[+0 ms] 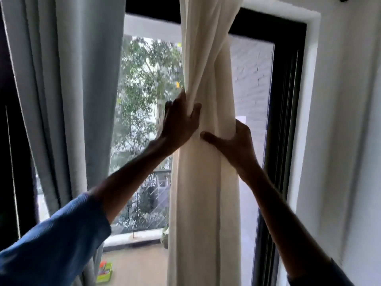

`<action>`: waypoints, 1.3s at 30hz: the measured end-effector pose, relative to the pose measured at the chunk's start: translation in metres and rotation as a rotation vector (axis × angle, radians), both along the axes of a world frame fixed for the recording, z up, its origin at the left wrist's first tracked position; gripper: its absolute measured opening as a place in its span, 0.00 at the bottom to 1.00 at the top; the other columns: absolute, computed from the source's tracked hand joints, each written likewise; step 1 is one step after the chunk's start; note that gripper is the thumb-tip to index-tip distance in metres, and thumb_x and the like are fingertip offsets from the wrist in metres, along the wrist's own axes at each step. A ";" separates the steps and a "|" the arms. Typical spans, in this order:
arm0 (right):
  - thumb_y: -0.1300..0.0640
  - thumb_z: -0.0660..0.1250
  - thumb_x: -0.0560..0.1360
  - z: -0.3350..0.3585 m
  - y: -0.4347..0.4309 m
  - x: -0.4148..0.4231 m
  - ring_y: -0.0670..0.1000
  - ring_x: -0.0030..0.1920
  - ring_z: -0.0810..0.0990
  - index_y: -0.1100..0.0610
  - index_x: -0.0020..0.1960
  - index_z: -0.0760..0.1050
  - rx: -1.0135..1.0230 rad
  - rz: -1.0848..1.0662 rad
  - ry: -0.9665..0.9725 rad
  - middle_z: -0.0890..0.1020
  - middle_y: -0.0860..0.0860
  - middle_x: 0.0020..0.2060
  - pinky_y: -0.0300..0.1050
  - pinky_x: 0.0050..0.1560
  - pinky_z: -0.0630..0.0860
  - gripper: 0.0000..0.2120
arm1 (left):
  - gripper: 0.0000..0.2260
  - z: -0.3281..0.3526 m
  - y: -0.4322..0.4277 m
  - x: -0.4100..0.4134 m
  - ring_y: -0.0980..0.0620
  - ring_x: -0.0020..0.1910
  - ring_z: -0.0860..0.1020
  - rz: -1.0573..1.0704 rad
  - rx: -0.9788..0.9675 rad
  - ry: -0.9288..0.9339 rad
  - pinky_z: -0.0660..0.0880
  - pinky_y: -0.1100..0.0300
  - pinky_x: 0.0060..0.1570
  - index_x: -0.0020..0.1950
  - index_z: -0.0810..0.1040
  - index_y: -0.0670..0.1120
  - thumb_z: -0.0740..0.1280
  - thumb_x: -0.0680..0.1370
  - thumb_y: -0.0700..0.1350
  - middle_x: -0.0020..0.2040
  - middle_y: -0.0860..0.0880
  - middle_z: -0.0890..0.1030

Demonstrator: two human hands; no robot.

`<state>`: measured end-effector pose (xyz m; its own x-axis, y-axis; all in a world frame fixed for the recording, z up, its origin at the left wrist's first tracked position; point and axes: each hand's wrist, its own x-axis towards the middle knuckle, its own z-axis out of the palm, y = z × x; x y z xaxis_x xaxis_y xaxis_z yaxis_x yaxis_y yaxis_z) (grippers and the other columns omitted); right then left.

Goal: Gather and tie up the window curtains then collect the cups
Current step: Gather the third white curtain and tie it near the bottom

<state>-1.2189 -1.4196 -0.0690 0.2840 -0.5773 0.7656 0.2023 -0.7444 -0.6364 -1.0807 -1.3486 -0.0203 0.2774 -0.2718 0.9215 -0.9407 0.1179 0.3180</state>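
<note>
From the head camera, a long cream fabric window curtain [204,193] hangs bunched into a column before the right pane of the black window frame [288,100]. The left hand [181,122] grips its folds, and just below it the right hand [237,145] wraps round the bundle with the thumb across the front. A pale grey pleated curtain [61,89] hangs loose at left, and near its hem a small lime-green tray [105,273] on the floor holds small orange items too blurred to identify.

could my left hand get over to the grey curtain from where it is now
Probably, once it lets go: the left hand is gripping the cream curtain, and nothing stands between it and the grey curtain.
</note>
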 end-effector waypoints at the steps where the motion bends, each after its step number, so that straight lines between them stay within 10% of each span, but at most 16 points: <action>1: 0.50 0.82 0.66 -0.024 0.001 0.003 0.44 0.47 0.85 0.55 0.60 0.80 -0.012 -0.057 0.005 0.86 0.46 0.49 0.45 0.48 0.84 0.26 | 0.18 -0.023 -0.003 -0.001 0.36 0.53 0.79 -0.006 0.017 0.012 0.68 0.55 0.53 0.62 0.75 0.33 0.66 0.81 0.47 0.52 0.36 0.82; 6: 0.49 0.75 0.73 -0.143 0.011 0.013 0.45 0.46 0.80 0.57 0.64 0.75 -0.043 -0.216 0.135 0.82 0.46 0.49 0.33 0.43 0.77 0.23 | 0.14 -0.143 0.002 -0.009 0.40 0.41 0.78 0.014 0.102 0.061 0.65 0.56 0.44 0.58 0.75 0.32 0.64 0.81 0.44 0.39 0.38 0.81; 11: 0.52 0.68 0.79 -0.247 0.010 0.026 0.49 0.40 0.80 0.54 0.56 0.74 0.022 -0.175 0.304 0.82 0.48 0.41 0.44 0.38 0.73 0.09 | 0.11 -0.240 0.006 -0.010 0.33 0.41 0.79 0.019 0.347 0.041 0.66 0.53 0.34 0.55 0.74 0.37 0.62 0.81 0.45 0.42 0.36 0.81; 18: 0.49 0.66 0.81 -0.302 0.006 0.017 0.55 0.36 0.77 0.59 0.43 0.74 0.064 -0.267 0.347 0.78 0.52 0.35 0.46 0.36 0.69 0.14 | 0.12 -0.260 0.016 -0.016 0.35 0.32 0.78 0.181 0.365 -0.076 0.65 0.55 0.27 0.44 0.75 0.39 0.64 0.79 0.48 0.33 0.38 0.79; 26: 0.62 0.56 0.76 -0.316 0.048 0.018 0.62 0.60 0.77 0.66 0.62 0.74 -0.018 -0.024 0.420 0.78 0.63 0.59 0.56 0.60 0.74 0.18 | 0.12 -0.262 0.014 -0.045 0.36 0.29 0.80 0.437 0.425 -0.097 0.65 0.55 0.24 0.43 0.75 0.40 0.71 0.73 0.48 0.31 0.39 0.80; 31: 0.49 0.63 0.77 -0.317 0.053 0.012 0.52 0.73 0.70 0.59 0.78 0.61 0.101 0.074 0.452 0.70 0.55 0.74 0.52 0.72 0.67 0.32 | 0.11 -0.254 0.012 -0.043 0.42 0.34 0.80 0.250 0.581 0.155 0.72 0.53 0.29 0.43 0.76 0.41 0.66 0.74 0.49 0.38 0.42 0.81; 35: 0.49 0.67 0.81 -0.321 0.022 0.011 0.53 0.48 0.85 0.58 0.62 0.77 0.046 -0.045 0.395 0.86 0.53 0.49 0.55 0.45 0.80 0.15 | 0.27 -0.251 0.023 -0.017 0.48 0.34 0.81 -0.101 0.770 0.495 0.79 0.49 0.32 0.42 0.81 0.41 0.68 0.68 0.66 0.37 0.44 0.83; 39: 0.51 0.67 0.81 -0.323 -0.010 0.004 0.48 0.39 0.78 0.63 0.46 0.79 0.185 0.099 0.363 0.83 0.59 0.39 0.53 0.36 0.77 0.15 | 0.32 -0.251 0.042 -0.006 0.45 0.30 0.71 -0.481 0.806 0.717 0.77 0.50 0.45 0.34 0.72 0.35 0.70 0.72 0.66 0.29 0.43 0.73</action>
